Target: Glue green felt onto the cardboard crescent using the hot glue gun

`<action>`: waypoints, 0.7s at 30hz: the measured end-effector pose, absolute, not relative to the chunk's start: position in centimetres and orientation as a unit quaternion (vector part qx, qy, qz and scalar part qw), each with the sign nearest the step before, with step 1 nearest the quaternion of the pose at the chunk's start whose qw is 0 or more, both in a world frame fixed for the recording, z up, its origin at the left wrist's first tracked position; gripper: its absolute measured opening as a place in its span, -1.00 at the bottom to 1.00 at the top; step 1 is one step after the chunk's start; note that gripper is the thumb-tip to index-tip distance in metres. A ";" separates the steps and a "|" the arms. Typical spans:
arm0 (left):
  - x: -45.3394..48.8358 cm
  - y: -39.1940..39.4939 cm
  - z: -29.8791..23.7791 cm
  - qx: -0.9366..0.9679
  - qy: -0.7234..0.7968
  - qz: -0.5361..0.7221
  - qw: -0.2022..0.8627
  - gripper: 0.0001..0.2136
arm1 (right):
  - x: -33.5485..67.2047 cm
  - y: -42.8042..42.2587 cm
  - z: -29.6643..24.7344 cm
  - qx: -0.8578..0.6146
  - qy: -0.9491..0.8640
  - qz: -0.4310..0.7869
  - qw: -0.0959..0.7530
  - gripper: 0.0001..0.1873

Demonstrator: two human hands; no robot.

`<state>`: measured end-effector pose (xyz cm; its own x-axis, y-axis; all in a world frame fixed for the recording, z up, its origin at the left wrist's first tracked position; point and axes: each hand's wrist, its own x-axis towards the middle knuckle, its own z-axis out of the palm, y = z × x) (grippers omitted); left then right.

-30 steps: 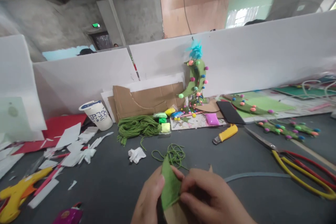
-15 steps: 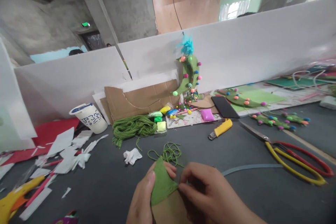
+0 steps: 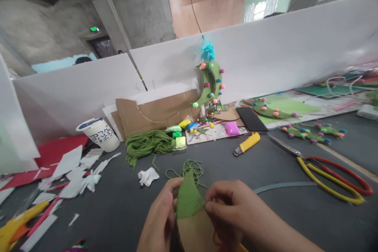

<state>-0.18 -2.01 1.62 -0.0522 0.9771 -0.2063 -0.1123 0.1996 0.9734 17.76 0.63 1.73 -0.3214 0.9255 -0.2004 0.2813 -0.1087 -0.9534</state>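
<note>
L hand [image 3: 159, 216] curls loosely round the L edge of a cardboard pc [image 3: 196, 230], steadying it, fingers part bent; R hand [image 3: 236, 208] has thumb & forefinger pinched tog. at the R edge, abt where the green covering [image 3: 189, 201] ends; can't tell what, if anything, is btwn the tips. Pc sits low centre, nr edge of view, pointed green end up, bare brown below. Just behind the tip: loose green yarn [image 3: 191, 169]. Containers: white cup [image 3: 102, 136] w/ blue rim & dark lettering stands tilted-looking at back L; contents can't be seen. R of the yarn skein [image 3: 150, 141], small clear bags: one w/ pale yellow stuff [image 3: 180, 142], one w/ pale green stuff [image 3: 173, 128], one w/ bright yellow [image 3: 185, 123]; a blue packet [image 3: 193, 126] beside them. Purple packet [image 3: 232, 128] lies on the white board [image 3: 203, 138], nr the blk phone [image 3: 251, 119]. Yellow cutter [image 3: 249, 143] & scissors [image 3: 297, 153] lie on the dark tbl [image 3: 124, 208], R side.
</note>
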 end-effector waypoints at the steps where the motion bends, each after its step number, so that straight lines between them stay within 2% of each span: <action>1: -0.3 -1.8 1.8 0.410 0.530 0.488 0.560 -0.60 | 18.0 0.9 1.9 -0.512 -0.610 0.528 0.294 -0.91; 6: -0.2 -1.2 2.6 0.473 0.532 0.495 0.497 -0.78 | 19.0 1.4 1.9 -0.534 -0.636 0.487 0.272 -0.88; 12: 0.2 -1.1 2.7 0.448 0.524 0.465 0.556 -0.84 | 19.3 1.4 1.6 -0.541 -0.669 0.451 0.238 -0.87; 21: 0.2 -0.7 2.3 0.495 0.528 0.418 0.549 -0.87 | 19.1 1.4 1.2 -0.544 -0.677 0.440 0.229 -0.85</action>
<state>0.18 -0.71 2.29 0.0935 0.9816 -0.1663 0.0634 0.1608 0.9850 19.08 1.35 1.21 -0.3034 0.9376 -0.1696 0.5346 0.0202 -0.8448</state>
